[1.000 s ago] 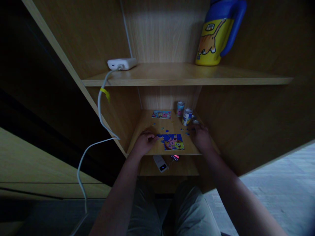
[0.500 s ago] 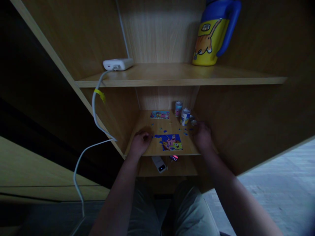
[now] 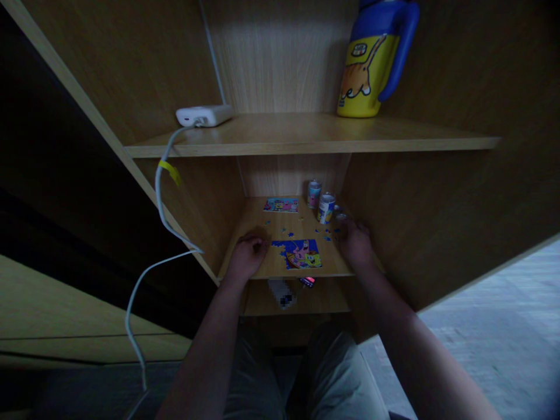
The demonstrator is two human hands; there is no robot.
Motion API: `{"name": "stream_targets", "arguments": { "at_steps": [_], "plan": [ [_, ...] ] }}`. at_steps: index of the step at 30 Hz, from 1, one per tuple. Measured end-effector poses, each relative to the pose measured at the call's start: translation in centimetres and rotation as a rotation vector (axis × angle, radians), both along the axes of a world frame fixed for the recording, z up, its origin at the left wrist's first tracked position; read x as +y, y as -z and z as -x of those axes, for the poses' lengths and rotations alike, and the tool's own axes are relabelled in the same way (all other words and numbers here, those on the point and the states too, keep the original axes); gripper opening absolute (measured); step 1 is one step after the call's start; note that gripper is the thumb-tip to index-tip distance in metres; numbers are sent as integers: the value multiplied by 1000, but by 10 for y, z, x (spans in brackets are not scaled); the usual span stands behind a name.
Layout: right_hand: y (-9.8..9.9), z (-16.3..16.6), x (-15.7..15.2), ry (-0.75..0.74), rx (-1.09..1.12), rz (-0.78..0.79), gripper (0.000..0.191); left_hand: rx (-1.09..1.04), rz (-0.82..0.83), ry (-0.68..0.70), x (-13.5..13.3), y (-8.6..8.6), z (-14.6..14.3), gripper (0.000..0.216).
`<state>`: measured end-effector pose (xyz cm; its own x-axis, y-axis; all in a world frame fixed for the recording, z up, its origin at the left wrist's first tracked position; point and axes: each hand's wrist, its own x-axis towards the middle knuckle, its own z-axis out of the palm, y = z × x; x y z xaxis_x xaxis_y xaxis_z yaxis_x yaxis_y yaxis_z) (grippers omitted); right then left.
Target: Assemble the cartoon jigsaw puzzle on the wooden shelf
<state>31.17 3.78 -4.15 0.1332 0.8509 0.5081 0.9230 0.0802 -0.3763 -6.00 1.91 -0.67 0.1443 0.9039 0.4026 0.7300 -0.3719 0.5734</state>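
Observation:
A partly joined jigsaw puzzle (image 3: 304,254), blue with pink and yellow cartoon figures, lies near the shelf's front edge. Just left of its ragged edge is my left hand (image 3: 247,256), thumb and fingers curled into a pinch. Whatever sits between those fingertips is too small and dark to make out. To the puzzle's right, my right hand (image 3: 356,244) rests low, its fingers apart beside some loose puzzle pieces (image 3: 328,238); no held thing shows. Another loose piece (image 3: 291,234) lies just behind the puzzle.
Behind stand a printed can (image 3: 326,210) and a second can (image 3: 314,195), with a cartoon picture card (image 3: 280,205) to their left. An upper shelf (image 3: 289,146) overhangs, bearing a white power bank (image 3: 205,115) with a dangling cable (image 3: 158,201) and a yellow-blue mug (image 3: 365,73).
The whole view has shifted slightly. My right hand's fingers have moved a little, spreading near the loose pieces. My left hand stays pinched beside the puzzle.

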Motion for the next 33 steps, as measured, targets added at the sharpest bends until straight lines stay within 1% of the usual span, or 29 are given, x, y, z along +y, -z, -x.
{"name": "stream_targets", "arguments": {
  "at_steps": [3, 9, 14, 24, 29, 33],
  "plan": [
    [-6, 3, -1, -58, -19, 1, 28, -2, -13, -30, -1, 0, -1, 26],
    [-16, 12, -8, -203, -88, 13, 26, 8, -36, -49, -1, -1, -2, 17],
    [-16, 14, -8, -259, -133, 33, 23, 19, -32, -49, -1, 1, -2, 14],
    [-7, 12, -3, -269, -137, 63, 21, 7, -24, -66, -2, 1, -3, 14],
    [-11, 14, -7, -249, -147, 62, 22, 10, -19, -64, -2, 1, -4, 11],
    [-13, 16, -17, -230, -170, 64, 22, 14, -12, -63, -2, 1, -5, 11]
  ]
}}
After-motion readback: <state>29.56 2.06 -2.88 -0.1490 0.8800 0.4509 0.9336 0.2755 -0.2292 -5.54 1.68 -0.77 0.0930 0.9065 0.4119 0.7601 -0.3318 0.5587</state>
